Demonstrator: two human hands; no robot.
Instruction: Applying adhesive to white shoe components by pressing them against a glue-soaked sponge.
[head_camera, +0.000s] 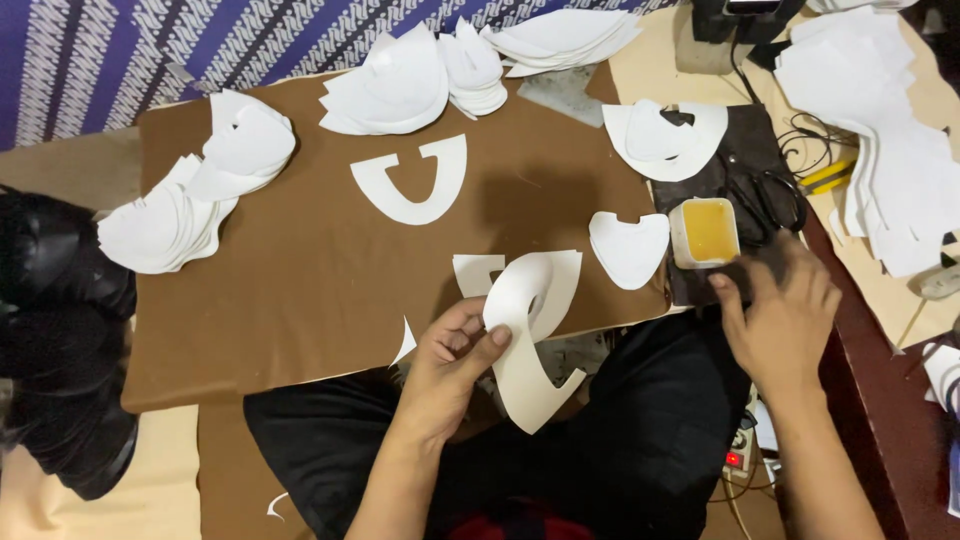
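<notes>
1. Holding a curved white cut-out piece (525, 340) at lower centre of the frame, our left hand (452, 362) pinches it between thumb and fingers, closed on its upper bend.
2. We see the piece's long axis run from upper right, where it arches over the near edge of the brown worktop (300, 270), down to lower right, where its tail hangs over our dark lap.
3. We have our right hand (785, 315) at right of centre, fingers bent and pressed down on the dark pad (745, 160); we cannot tell whether it grips anything beneath.
4. We find the small square tub of yellow glue (706, 232) just above that hand, touching or nearly touching its fingertips, so the right hand is far the nearer one to it; the left hand sits well to the tub's left.
5. We note the held piece lies left of the tub, with a shield-shaped white piece (630, 248) flat on the worktop between them.
6. We see a second flat piece (470, 272) partly hidden under the held one, and a U-shaped white piece (412, 178) further up at centre.
7. We count stacks of white pieces (190, 195) at left, more along the top edge (420, 80), and another pile (900, 170) at far right.
8. We spot black scissors (775, 195) on the pad, just above the right hand.
</notes>
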